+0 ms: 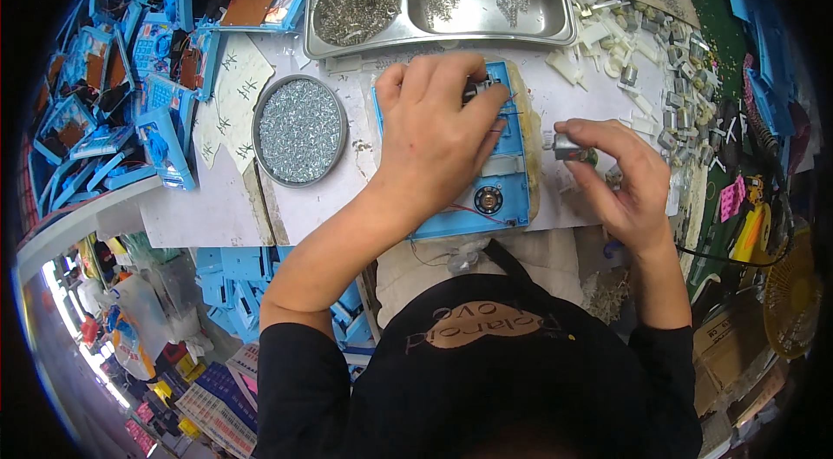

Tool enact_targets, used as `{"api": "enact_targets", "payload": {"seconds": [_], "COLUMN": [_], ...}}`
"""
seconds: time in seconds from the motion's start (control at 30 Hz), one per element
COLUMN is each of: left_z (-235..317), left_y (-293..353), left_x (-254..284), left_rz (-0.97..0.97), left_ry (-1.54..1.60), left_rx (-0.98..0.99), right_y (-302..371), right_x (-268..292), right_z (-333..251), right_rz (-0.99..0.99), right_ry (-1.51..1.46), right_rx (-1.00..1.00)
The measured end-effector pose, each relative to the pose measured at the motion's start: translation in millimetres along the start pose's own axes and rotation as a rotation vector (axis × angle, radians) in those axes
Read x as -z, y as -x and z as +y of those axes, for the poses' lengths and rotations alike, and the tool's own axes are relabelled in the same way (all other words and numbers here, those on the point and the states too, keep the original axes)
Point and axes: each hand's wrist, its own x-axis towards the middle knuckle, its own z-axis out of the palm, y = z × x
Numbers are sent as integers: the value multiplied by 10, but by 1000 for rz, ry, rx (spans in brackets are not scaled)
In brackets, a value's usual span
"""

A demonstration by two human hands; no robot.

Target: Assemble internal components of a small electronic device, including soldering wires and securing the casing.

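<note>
A blue plastic housing (pixel 512 142) lies on the white work surface in front of me. It holds a small round speaker (pixel 488 199) near its lower edge, with thin red wires beside it. My left hand (pixel 429 125) rests over the housing's upper part, its fingers bent around a dark and metallic part there that they mostly hide. To the right of the housing, my right hand (pixel 629 177) pinches a small silver motor (pixel 570 149) between thumb and fingers, apart from the housing.
Left of the housing stands a round dish (pixel 299 131) full of small screws. A metal compartment tray (pixel 416 42) with piles of springs is at the back. Small motors and white plastic parts (pixel 642 68) lie at the right. Blue housings (pixel 130 95) are heaped at the far left.
</note>
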Motion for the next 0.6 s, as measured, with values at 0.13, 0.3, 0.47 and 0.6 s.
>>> {"api": "enact_targets", "payload": {"seconds": [0.13,0.3,0.47,0.6], "left_z": [-63,-256,-410,-442], "left_y": [-14,258,648,760], "left_x": [-36,176,272,245], "left_rz": [-9,38,85,128], "left_ry": [-33,134,207,176], "left_rx": [-122,-197,42,-76], "right_y": [-27,-87,-366,-376], "right_x": [28,-32,-206,-334], "right_z": [19,46,26,84], "right_rz": [3,-14,-151,-204], "right_ry": [64,51,243,205], "right_rx": [-42,-125,-12,-88]}}
